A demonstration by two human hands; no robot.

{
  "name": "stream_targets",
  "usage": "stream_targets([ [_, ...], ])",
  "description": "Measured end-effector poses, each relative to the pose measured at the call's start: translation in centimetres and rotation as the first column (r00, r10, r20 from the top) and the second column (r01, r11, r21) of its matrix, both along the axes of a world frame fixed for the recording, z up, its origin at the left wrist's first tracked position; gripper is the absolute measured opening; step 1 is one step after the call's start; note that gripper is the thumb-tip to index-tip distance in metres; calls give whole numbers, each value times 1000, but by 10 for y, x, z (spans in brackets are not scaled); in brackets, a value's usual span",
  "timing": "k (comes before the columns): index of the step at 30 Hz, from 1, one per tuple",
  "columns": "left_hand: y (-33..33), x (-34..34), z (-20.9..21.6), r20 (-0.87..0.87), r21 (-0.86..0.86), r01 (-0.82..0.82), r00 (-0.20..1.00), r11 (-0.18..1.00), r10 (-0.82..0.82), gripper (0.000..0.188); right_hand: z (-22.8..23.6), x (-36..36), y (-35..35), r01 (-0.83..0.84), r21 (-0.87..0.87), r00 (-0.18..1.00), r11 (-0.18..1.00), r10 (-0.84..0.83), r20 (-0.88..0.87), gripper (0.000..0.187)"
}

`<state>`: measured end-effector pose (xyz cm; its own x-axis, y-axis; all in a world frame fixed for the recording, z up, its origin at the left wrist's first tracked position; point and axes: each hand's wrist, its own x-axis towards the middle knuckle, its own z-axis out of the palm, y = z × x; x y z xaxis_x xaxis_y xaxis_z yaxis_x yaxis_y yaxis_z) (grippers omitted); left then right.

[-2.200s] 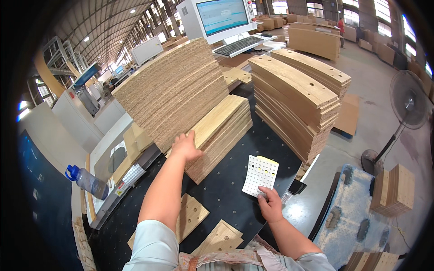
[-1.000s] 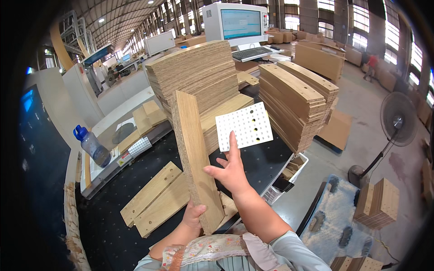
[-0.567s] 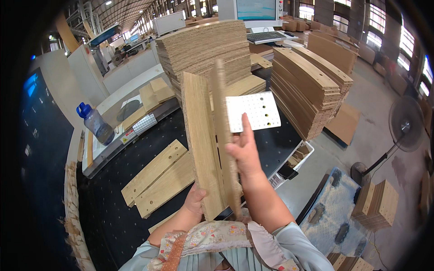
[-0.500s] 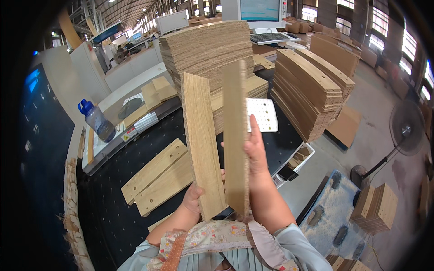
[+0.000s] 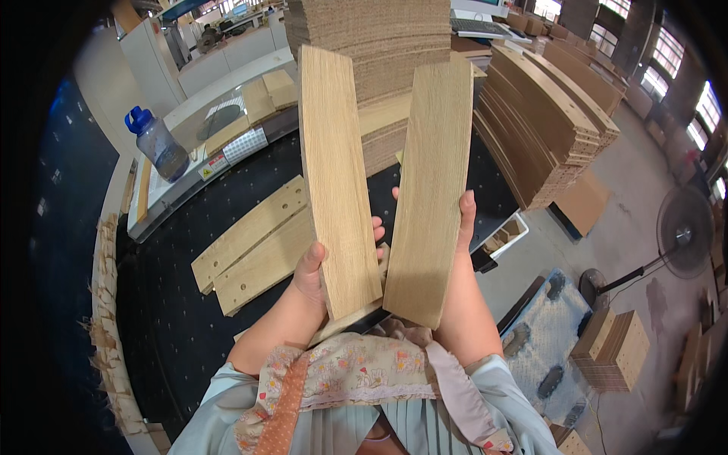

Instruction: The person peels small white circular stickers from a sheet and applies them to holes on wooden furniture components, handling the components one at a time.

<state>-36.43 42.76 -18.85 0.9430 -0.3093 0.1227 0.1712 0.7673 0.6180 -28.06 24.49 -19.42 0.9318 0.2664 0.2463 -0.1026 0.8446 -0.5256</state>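
My left hand is closed around the lower part of a long wood-grain board, its thumb on the left edge and fingertips showing at the right edge. A second board of similar size is gripped by my right hand, with the thumb along its right edge and most fingers hidden behind. Both boards stand with their broad faces toward me, tops spread apart and lower ends close together. On the black table to the left lie two drilled boards, side by side.
A tall stack of boards stands behind my hands. More stacked boards rise at the right, near a white bin. A blue-capped bottle sits on the machine ledge at left. A fan stands on the floor far right.
The board in my right hand has turned from edge-on to show its broad face and shifted right. The view has tipped downward, and the white perforated piece behind is now covered.
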Motion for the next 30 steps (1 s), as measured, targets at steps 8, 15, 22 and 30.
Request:
stream_targets([
  [8, 6, 3, -2, 9, 73, 45, 999, 996, -45, 99, 23, 0, 10, 77, -79, 994, 994, -71, 79, 100],
  [15, -11, 3, -12, 137, 363, -151, 985, 920, 107, 108, 38, -4, 34, 377, -139, 900, 916, -327, 287, 105],
  [22, -9, -9, -17, 47, 211, -66, 997, 975, 57, 105, 38, -26, 56, 460, -260, 821, 849, -296, 488, 109],
  [30, 43, -24, -12, 14, -52, 26, 1000, 998, -26, 107, 34, -21, 7, 593, -109, 773, 797, -527, 352, 61],
])
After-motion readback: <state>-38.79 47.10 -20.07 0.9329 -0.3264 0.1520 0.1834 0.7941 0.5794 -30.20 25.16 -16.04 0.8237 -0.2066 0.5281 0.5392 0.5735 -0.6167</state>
